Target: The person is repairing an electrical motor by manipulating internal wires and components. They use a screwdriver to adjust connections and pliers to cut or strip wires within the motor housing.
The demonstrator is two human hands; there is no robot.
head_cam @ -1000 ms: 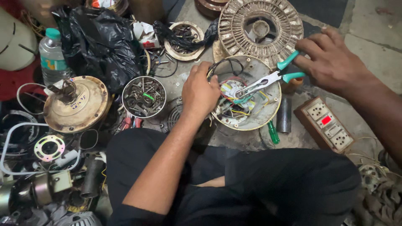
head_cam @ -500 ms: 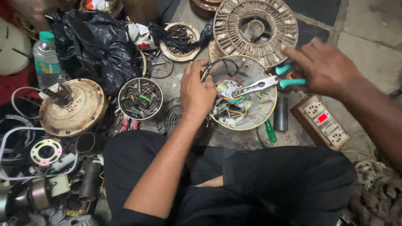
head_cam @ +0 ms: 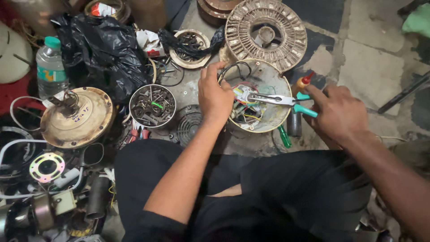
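Head view: your right hand [head_cam: 339, 114] is closing around teal-handled pliers [head_cam: 273, 99] nosing into wires [head_cam: 245, 110] inside the round motor housing [head_cam: 268, 83], your left hand [head_cam: 216, 96] gripping its rim; slipping jaws may be nicking insulation.

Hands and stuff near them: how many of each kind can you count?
Hands: 2 (left hand, right hand)
Pliers: 1
Round shell with wires: 1
Green screwdriver: 1
Tin of screws: 1
Water bottle: 1
Total: 7
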